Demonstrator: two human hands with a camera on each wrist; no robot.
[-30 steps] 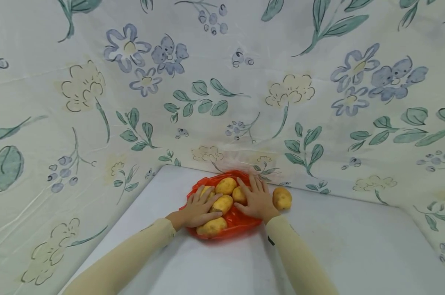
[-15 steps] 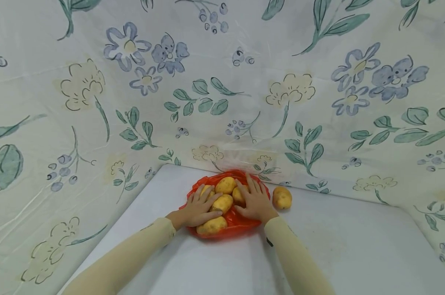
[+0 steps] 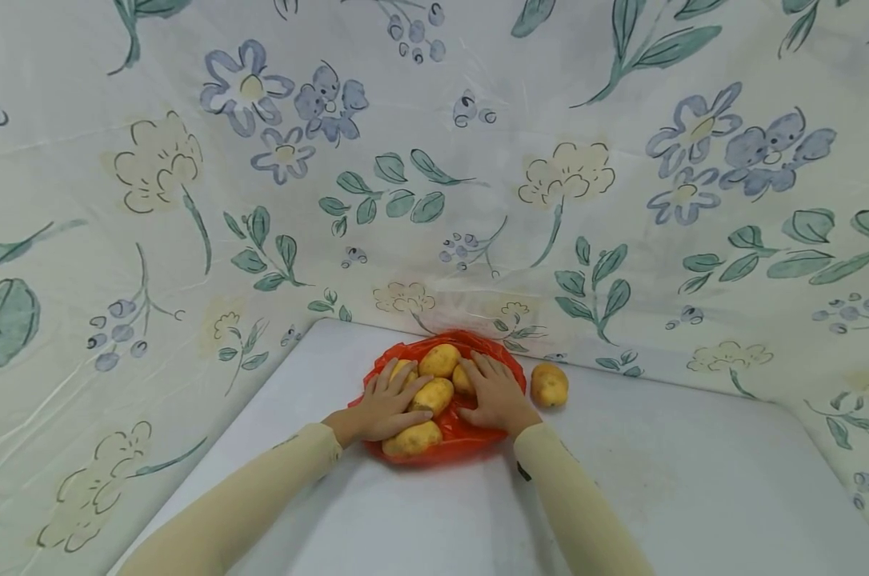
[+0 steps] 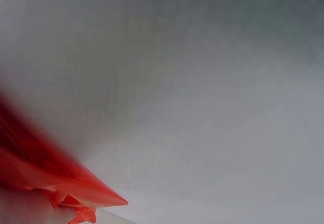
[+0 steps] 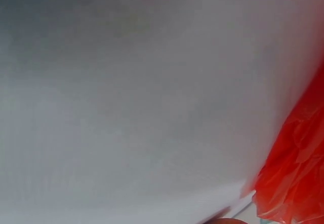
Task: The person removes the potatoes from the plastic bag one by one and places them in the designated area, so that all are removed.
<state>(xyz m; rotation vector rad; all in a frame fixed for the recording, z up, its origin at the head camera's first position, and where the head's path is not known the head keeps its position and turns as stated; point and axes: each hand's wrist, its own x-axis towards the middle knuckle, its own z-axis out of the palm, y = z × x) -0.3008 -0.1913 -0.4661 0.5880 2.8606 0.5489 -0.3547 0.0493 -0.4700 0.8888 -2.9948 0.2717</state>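
Resting with fingers spread and fairly straight, the left hand [image 3: 378, 414] is covering potatoes, gripping none; the right hand [image 3: 499, 400] is lying likewise. Five visible potatoes [image 3: 432, 394] are sitting on one red bag [image 3: 470, 446], the front potato [image 3: 414, 439] running left to right. One lone potato [image 3: 550, 386], just right of the bag, is pointing lengthwise away from the person.

A cream-sleeved left arm [image 3: 236, 500] and right arm [image 3: 578, 500] are slanting inward from the lower edge of the head view, ending in bare hands lying palm down. The left hand [image 3: 382, 410] is resting with fingers spread, its thumb pointing toward the right hand [image 3: 499, 400], which is lying well beside it, fingers extending forward, thumb angling leftward.
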